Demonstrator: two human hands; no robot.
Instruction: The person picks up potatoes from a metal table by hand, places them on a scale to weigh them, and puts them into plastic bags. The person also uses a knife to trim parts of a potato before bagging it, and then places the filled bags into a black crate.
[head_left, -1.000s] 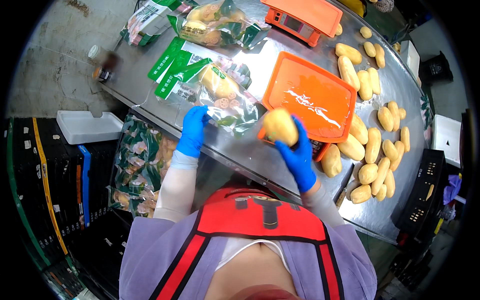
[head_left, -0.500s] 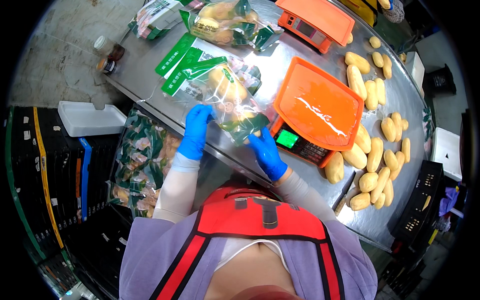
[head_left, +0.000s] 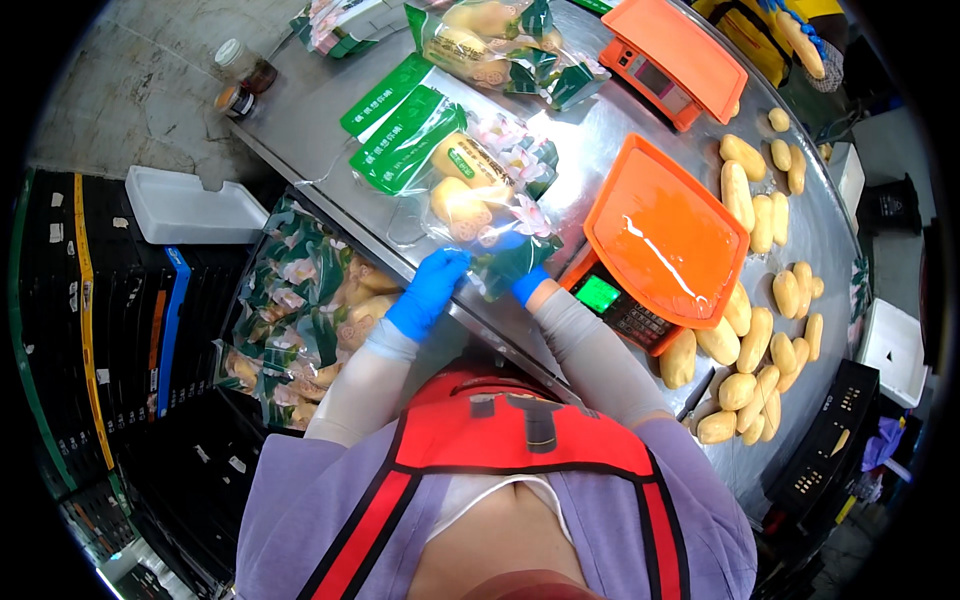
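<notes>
A clear plastic bag with a green end and a lotus-flower print lies at the metal table's near edge. Inside are pale yellow lotus root segments. My left hand, in a blue glove, pinches the bag's near edge. My right hand, gloved alike, reaches in or behind the dark green printed end; its fingers are hidden, with blue showing faintly through the plastic. Right of it stands an orange scale with a lit green display and an empty pan.
Loose lotus root segments cover the table's right side. A second orange scale and a filled bag stand farther back. Packed bags fill a crate at lower left, near a white tray. Another person's gloved hand holds a segment.
The bag now lies flatter on the table. My left hand has moved down to its near edge, and my right hand has gone in or behind its green end. The view has shifted slightly.
</notes>
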